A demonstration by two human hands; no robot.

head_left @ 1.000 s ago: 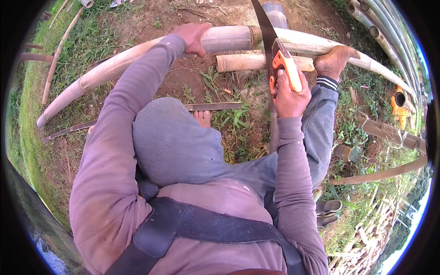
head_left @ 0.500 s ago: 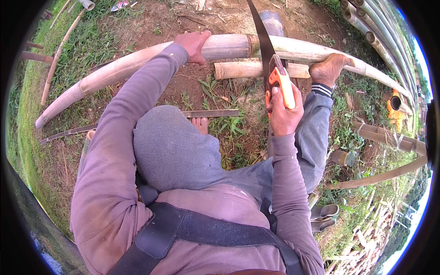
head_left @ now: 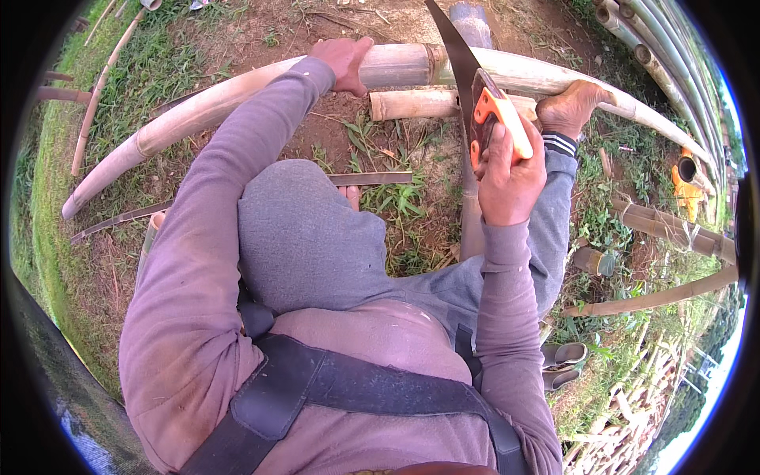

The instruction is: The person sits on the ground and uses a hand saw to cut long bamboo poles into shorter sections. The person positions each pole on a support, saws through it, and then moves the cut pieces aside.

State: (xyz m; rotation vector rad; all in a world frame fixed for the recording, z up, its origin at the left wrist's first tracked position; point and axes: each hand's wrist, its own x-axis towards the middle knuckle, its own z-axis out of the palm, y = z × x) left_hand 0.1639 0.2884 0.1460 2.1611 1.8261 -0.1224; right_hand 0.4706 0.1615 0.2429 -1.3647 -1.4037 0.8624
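Note:
A long, thick bamboo pole (head_left: 400, 65) lies crosswise in front of me. My left hand (head_left: 342, 63) grips it left of a node, fingers over its top. In my right hand (head_left: 511, 176) is a handsaw (head_left: 503, 123) with an orange and dark handle. The dark saw blade (head_left: 453, 43) lies across the pole just right of that node; whether its teeth are in a cut cannot be told. My bare right foot (head_left: 574, 109) presses on the pole further right. Beneath it are a short bamboo piece (head_left: 412, 104) and another bamboo pole (head_left: 473, 25) pointing away from me.
Stacked bamboo poles (head_left: 669, 59) lie at the far right, near a yellow object (head_left: 682, 198). Closer on the right are tied bamboo lengths (head_left: 665, 228), a pair of boots (head_left: 564, 356) and a heap of split pieces (head_left: 617, 419). A flat strip (head_left: 372, 179) lies by my left foot.
My right hand and the saw handle have moved slightly right and nearer the pole, the handle more tilted. My left hand stays on the pole. The view has shifted a little.

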